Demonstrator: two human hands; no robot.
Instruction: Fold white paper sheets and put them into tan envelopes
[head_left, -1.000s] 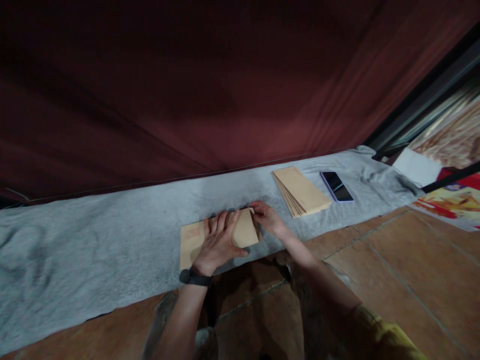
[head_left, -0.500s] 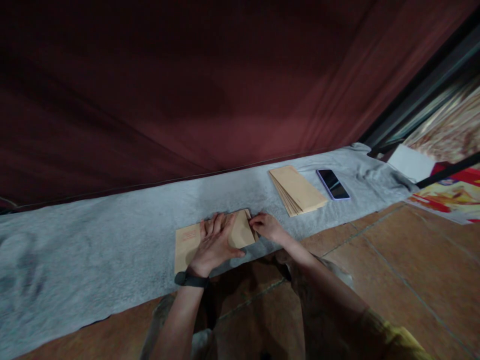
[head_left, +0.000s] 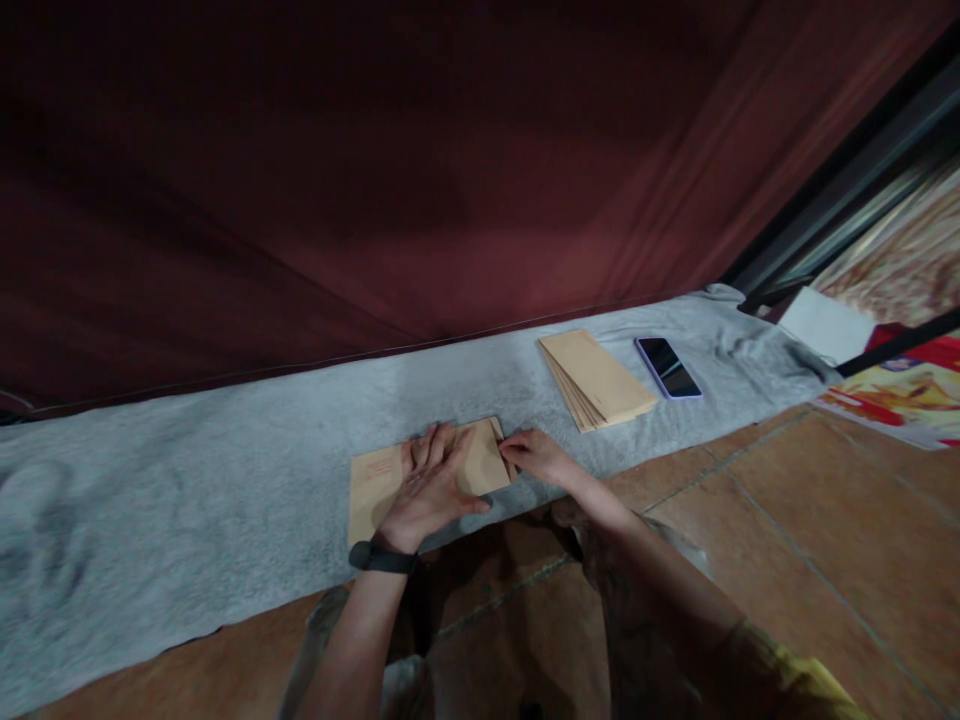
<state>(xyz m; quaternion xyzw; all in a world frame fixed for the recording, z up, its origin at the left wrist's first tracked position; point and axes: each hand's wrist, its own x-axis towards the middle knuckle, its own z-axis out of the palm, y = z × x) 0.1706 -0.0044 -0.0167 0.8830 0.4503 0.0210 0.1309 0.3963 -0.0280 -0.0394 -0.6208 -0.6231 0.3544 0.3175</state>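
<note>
A brown paper envelope [head_left: 375, 487] with faint red print lies lengthwise on the grey cloth. My left hand [head_left: 429, 487], a black band on its wrist, rests flat across its middle with the fingers spread. At the envelope's right end, my right hand [head_left: 534, 452] pinches the flap edge between thumb and fingers. A darker strip shows at that end beside the fingertips; whether it is the flap's inside or something within, I cannot make out. Beyond my right hand is a fanned stack of similar brown envelopes [head_left: 600, 378].
To the right of the stack lies a phone [head_left: 667, 367] with a purple edge. The grey cloth [head_left: 210, 470] covers a long narrow surface. Behind it hangs a dark red curtain [head_left: 450, 200]. Tiled floor [head_left: 787, 510] and a colourful printed box [head_left: 900, 385] are at the right.
Both hands and the envelope are in almost the same place. The right hand's fingers have shifted very slightly at the envelope's end.
</note>
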